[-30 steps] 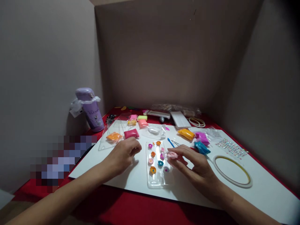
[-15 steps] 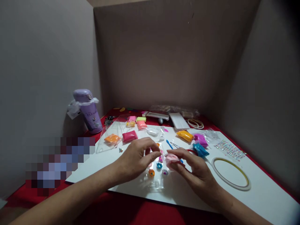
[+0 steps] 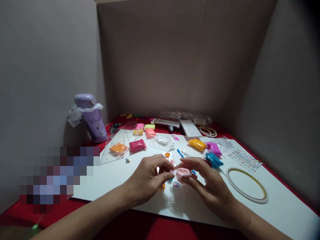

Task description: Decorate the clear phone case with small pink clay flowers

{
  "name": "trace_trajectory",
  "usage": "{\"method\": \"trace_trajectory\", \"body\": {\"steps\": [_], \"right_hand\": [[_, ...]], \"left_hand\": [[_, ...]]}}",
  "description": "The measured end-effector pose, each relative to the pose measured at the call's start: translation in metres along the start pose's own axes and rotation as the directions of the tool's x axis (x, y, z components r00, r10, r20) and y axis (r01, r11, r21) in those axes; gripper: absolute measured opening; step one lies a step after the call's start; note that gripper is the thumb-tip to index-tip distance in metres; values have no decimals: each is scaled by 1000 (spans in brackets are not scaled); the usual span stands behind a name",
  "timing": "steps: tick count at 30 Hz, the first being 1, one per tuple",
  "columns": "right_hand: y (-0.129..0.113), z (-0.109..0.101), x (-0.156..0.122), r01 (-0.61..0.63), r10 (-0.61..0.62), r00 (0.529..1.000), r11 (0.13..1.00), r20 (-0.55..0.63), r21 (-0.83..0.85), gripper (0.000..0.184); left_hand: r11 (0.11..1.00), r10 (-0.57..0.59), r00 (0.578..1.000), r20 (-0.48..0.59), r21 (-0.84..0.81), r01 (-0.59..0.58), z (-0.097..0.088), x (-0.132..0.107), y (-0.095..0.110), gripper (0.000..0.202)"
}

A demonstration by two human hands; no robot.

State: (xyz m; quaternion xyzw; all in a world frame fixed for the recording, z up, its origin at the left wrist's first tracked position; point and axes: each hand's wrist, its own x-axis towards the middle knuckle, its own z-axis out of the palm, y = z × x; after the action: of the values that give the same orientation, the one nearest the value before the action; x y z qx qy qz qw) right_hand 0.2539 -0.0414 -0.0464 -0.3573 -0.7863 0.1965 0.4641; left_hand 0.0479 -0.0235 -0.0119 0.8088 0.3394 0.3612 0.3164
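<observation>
My right hand (image 3: pixel 203 180) grips a small pink packet of modelling clay (image 3: pixel 183 172) between thumb and fingers, above the white board (image 3: pixel 100 181). On its left side, my left hand (image 3: pixel 152 175) is closed in a pinch at the packet's edge, where a thin pink bit shows at the fingertips. Under the hands lies a clear plastic sheet with small clay flowers, among them an orange flower (image 3: pixel 167 155) at the back and a white and purple flower (image 3: pixel 176 184) in front. My left hand partly covers another orange flower (image 3: pixel 162 186).
Clay packets lie around: orange (image 3: pixel 118 148), crimson (image 3: pixel 137 145), yellow (image 3: pixel 197 144), blue (image 3: pixel 214 160). A blue tool (image 3: pixel 180 153) lies behind the hands. To the right are a ring (image 3: pixel 266 196) and a gem sheet (image 3: pixel 245 159). A purple bottle (image 3: pixel 93 120) stands back left.
My left hand has moved right and closed at the pink packet's edge, covering more of the flowers. The right hand stays nearly in place with the packet. The view has shifted slightly.
</observation>
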Motion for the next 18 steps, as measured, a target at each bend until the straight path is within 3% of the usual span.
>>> {"method": "trace_trajectory", "body": {"steps": [6, 12, 18], "right_hand": [[-4, 1, -3, 35, -34, 998, 999, 51, -24, 32], [-7, -2, 1, 80, -84, 996, 993, -40, -89, 25], [-4, -3, 2, 147, -152, 988, 983, -39, -112, 20]], "left_hand": [[985, 141, 990, -1, 96, -140, 2, -7, -4, 10], [961, 178, 984, 1, 215, -174, 0, -9, -6, 11], [898, 269, 963, 17, 358, -257, 4, -10, -11, 11]]}}
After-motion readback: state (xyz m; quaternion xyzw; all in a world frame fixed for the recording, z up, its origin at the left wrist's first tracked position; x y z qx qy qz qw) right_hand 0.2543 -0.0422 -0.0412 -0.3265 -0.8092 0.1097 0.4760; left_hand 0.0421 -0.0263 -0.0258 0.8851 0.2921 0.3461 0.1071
